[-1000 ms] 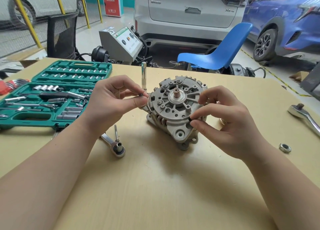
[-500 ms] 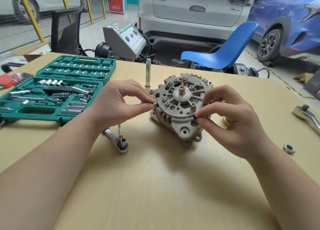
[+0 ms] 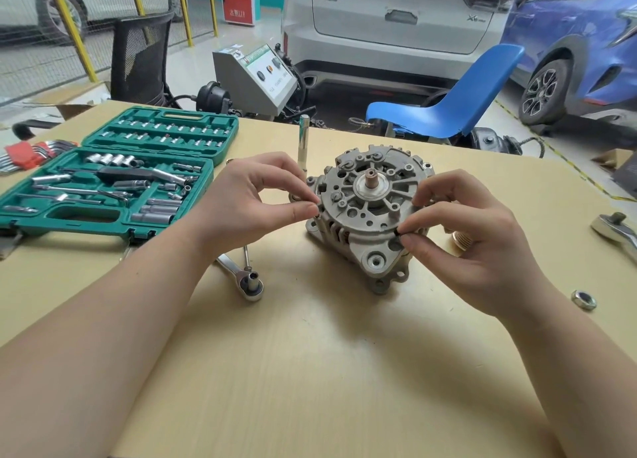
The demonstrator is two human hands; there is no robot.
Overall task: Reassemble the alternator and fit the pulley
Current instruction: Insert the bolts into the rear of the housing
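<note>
Alternator [image 3: 370, 212]: heavy, rigid cast metal; steady by rim. Left hand [image 3: 255, 202] & right hand [image 3: 472, 237] each pinch a small bolt at its edge.

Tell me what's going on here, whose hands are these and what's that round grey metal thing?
A camera on a person's head looks down at their own hands. The round grey metal alternator, a car part that makes electricity, sits on the tan wooden table. The left hand and right hand each pinch something small and dark at its rim; it is too small to name. Nearby lie a green plastic socket case, a silver ratchet wrench and a loose silver nut.
</note>
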